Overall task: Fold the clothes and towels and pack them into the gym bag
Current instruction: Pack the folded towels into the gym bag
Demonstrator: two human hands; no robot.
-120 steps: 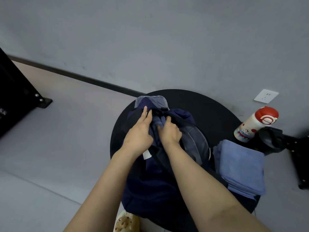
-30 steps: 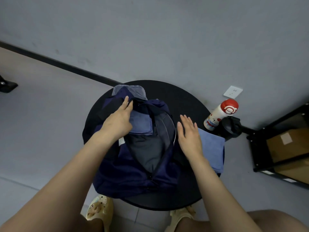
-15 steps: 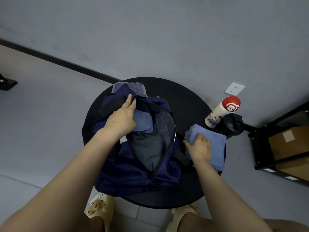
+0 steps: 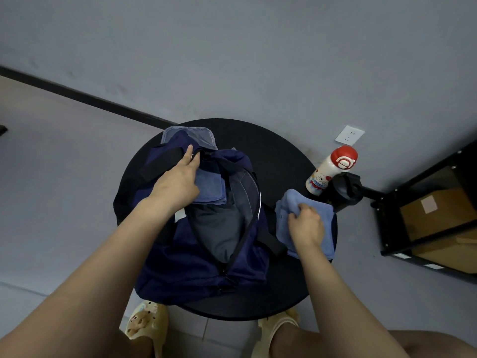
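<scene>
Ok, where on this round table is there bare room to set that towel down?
Bare table shows at the far side, between gym bag and wall, and along the near right edge by your knee. Crowded: the bag fills the left and middle; the blue towel, bottle and black cup fill the right.

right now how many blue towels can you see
2: one blue towel lies inside the open gym bag; the right hand grips another on the table. More may be hidden inside.

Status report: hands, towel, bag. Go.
Left hand flat on the open gym bag, holding the mouth apart. Right hand gripping the folded blue towel beside the bag. Nothing blocking the opening.
</scene>
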